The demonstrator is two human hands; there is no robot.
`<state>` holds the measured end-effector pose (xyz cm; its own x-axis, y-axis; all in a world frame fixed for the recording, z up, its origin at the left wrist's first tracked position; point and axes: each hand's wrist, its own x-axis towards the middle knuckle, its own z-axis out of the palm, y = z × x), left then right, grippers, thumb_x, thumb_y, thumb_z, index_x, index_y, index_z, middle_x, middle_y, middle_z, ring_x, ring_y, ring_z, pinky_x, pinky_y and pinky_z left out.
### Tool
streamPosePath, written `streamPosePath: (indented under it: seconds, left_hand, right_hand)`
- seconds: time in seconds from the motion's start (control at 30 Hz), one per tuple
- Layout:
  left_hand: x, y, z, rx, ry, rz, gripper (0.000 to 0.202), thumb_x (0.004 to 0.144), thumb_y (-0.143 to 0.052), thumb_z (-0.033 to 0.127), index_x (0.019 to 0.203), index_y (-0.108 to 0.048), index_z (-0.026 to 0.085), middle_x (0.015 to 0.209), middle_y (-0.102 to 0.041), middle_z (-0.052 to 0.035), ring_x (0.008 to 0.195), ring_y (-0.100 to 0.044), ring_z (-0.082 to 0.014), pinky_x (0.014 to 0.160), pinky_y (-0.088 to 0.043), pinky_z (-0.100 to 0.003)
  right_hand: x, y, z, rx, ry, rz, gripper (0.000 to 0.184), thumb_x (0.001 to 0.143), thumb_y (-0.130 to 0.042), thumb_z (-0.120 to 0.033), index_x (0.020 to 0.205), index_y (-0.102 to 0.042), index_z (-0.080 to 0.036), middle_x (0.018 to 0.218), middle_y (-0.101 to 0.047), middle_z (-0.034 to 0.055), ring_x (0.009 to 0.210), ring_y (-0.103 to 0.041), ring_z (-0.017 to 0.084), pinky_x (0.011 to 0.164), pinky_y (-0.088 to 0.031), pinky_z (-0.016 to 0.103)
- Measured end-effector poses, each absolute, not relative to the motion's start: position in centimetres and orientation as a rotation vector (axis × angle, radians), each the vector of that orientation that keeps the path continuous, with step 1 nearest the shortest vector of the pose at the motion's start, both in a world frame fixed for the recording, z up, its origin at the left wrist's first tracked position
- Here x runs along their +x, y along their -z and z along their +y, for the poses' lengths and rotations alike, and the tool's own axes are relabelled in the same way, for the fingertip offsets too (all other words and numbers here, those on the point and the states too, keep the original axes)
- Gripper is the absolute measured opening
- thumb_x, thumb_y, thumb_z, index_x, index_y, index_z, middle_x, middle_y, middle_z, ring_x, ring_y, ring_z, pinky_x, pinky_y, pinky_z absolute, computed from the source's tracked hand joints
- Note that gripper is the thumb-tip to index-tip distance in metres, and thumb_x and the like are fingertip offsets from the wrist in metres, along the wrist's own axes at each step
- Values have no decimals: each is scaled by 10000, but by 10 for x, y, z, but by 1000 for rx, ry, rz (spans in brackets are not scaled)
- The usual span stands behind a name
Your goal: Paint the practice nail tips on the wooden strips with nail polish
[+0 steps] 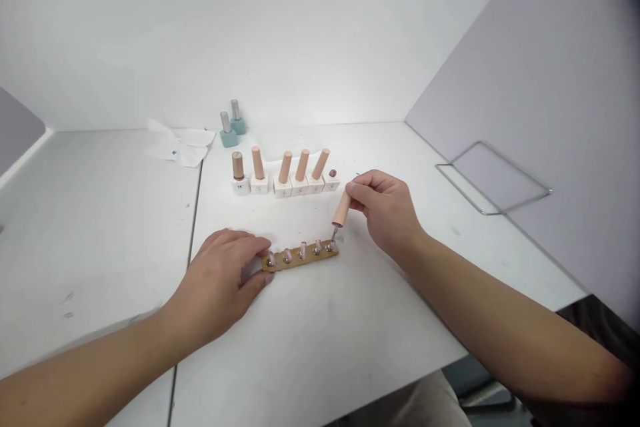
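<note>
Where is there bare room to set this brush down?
Bare tabletop lies between the tan strip and the near table edge, and right of the right hand, short of the wire frame. Another patch lies left of the left hand, past the table seam. Crowded: the white polish bottles behind the strip, with the teal bottles and tissue behind them.

Room fittings: matte white walls (260, 27) meeting at a corner; angled grey panel (530, 73) at right, smaller grey panel (17, 130) at far left; white two-section counter (95, 247) with dark seam (193, 227); bent-wire rectangular frame (493, 177); even, diffuse light.
</note>
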<state>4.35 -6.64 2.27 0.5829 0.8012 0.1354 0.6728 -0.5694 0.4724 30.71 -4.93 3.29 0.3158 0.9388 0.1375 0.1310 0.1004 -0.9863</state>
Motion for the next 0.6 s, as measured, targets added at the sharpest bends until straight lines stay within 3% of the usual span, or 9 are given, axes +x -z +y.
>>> streamPosePath:
  seconds: [0.6]
  left_hand:
    - [42, -7, -64, 2502, -584, 1178, 200, 808, -563, 313, 1001, -589, 272, 1018, -684, -7, 989, -591, -254, 894, -448, -442]
  right_hand:
    - [303, -14, -46, -1390, -974, -1048, 172, 706, -677, -298, 640, -555, -196, 603, -528, -23, 603, -544, 121, 625, -490, 311]
